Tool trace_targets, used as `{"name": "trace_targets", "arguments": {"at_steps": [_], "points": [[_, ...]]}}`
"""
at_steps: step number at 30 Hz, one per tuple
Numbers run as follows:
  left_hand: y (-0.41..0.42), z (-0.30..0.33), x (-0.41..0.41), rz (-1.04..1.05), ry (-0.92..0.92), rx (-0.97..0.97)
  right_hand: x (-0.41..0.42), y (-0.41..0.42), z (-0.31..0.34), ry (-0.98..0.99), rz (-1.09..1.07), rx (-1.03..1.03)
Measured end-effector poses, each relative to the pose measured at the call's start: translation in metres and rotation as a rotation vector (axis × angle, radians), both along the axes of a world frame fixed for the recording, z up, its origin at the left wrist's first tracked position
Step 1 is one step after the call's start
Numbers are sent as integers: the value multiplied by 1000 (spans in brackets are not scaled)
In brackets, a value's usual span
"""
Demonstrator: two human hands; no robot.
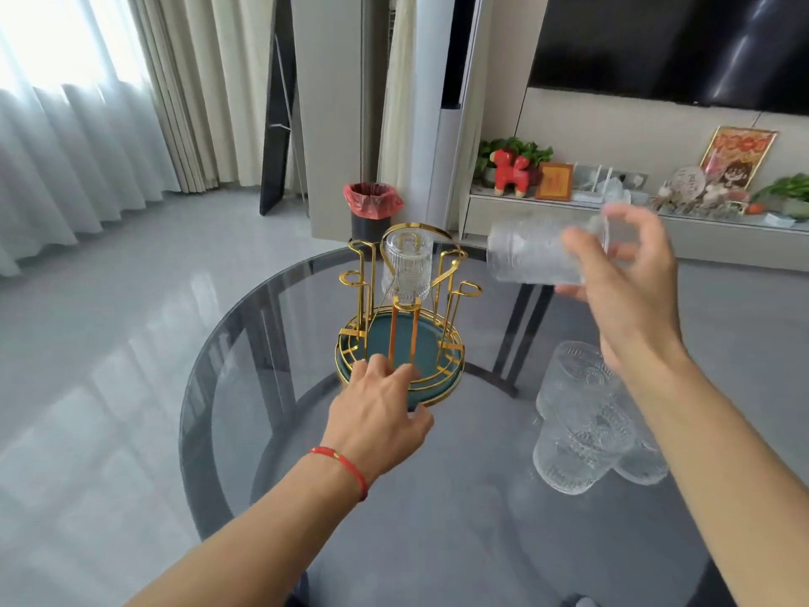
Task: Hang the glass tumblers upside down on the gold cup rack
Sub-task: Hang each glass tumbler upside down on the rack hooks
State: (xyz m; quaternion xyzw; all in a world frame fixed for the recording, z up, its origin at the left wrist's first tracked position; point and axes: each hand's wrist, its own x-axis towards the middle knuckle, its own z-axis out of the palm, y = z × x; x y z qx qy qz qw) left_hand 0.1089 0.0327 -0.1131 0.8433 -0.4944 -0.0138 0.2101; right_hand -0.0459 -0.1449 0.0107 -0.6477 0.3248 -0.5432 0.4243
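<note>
The gold cup rack (363, 295) with a teal base tray stands at the middle of the round glass table. One ribbed glass tumbler (407, 265) hangs upside down on a prong at its back. My left hand (381, 414) rests on the near rim of the rack's base, fingers spread against it. My right hand (621, 291) holds a second ribbed tumbler (529, 256) on its side in the air, to the right of the rack and blurred by motion. Three more tumblers (582, 414) stand clustered on the table below my right forearm.
The dark glass table (271, 431) has its rounded edge at the left and near side. A bin with a red liner (372, 203) stands on the floor beyond the rack. A low shelf with ornaments (613, 190) runs along the far right wall.
</note>
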Motion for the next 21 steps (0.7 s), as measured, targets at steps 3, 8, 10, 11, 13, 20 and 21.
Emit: {"name": "trace_targets", "arguments": {"at_steps": [3, 8, 10, 11, 13, 20, 21], "points": [[-1, 1, 0, 11, -79, 28, 43, -8, 36, -32, 25, -76], [-1, 1, -4, 10, -68, 98, 126, -11, 78, 96, 135, -206], [-2, 0, -5, 17, -68, 123, 153, -8, 83, 210, 186, -261], [-2, -1, -5, 19, -75, 135, 165, -7, 83, 270, 215, -272], [-2, -2, -5, 20, -84, 153, 182, -3, 81, 405, 264, -296], [-4, -3, -5, 18, -102, 169, 212, -3, 61, 719, 357, -453], [-5, -3, -5, 18, -99, 172, 214, -4, 59, 742, 374, -452]]}}
